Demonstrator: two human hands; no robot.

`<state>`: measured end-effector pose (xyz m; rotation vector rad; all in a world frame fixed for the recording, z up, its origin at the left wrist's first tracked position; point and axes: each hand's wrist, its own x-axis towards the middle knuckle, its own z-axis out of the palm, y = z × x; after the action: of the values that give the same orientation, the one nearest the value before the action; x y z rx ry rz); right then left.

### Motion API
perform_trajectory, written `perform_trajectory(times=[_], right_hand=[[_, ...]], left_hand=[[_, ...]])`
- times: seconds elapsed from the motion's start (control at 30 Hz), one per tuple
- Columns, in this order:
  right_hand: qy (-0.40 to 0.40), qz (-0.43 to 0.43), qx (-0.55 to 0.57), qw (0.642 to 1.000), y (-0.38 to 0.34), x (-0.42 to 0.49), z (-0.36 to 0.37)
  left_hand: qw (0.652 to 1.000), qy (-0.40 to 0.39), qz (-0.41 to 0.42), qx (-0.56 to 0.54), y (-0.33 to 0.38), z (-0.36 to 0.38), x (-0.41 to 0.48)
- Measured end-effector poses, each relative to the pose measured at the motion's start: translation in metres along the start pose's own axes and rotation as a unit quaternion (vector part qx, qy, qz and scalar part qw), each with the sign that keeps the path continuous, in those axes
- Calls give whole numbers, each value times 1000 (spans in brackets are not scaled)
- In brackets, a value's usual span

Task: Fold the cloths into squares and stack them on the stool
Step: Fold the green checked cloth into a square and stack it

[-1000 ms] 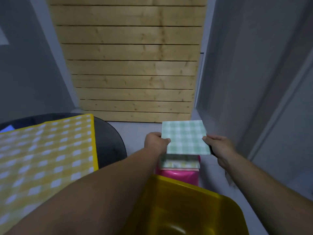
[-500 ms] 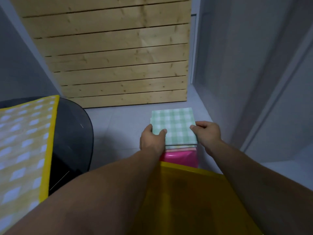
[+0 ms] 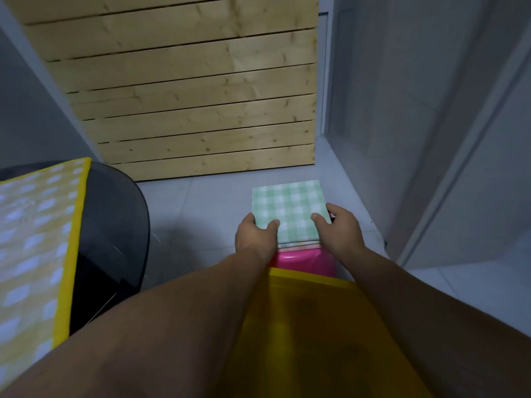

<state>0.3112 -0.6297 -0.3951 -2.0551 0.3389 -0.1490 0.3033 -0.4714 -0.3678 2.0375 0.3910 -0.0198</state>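
A green checked cloth, folded into a square, lies on top of a stack of folded cloths on the pink stool. My left hand grips its near left edge with the thumb on top. My right hand holds its near right edge, thumb on the cloth. Only thin edges of the cloths under it show. A yellow checked cloth lies spread flat on the dark round table at the left.
A yellow plastic tub sits just in front of me, between my arms and before the stool. A wooden slatted panel leans against the far wall. Grey walls close in on the right; grey tiled floor lies between table and stool.
Both hands have lowered the green cloth from above the stack down onto it, keeping hold of its edges. The camera view has turned to the right and tilted down.
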Motion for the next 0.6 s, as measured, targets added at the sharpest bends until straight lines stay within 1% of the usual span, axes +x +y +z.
perform_trajectory(times=[0.1,0.27,0.4,0.53,0.6], right_hand=[[-2,2,-19,1000,-3,-2,1],[-13,15,-30,999,0,2,3],[-13,8,-38,999,2,2,5],[-32,12,-44,998,-2,0,2],[-25,19,-41,999,-3,0,-3]], left_hand=[[1000,1,-18,-1,4,-1,-2],[1000,-5,-25,2,5,-1,-2],[1000,-5,-25,-8,5,-1,3],[999,-2,-48,3,15,-2,1],[998,3,-57,8,25,-4,-2]])
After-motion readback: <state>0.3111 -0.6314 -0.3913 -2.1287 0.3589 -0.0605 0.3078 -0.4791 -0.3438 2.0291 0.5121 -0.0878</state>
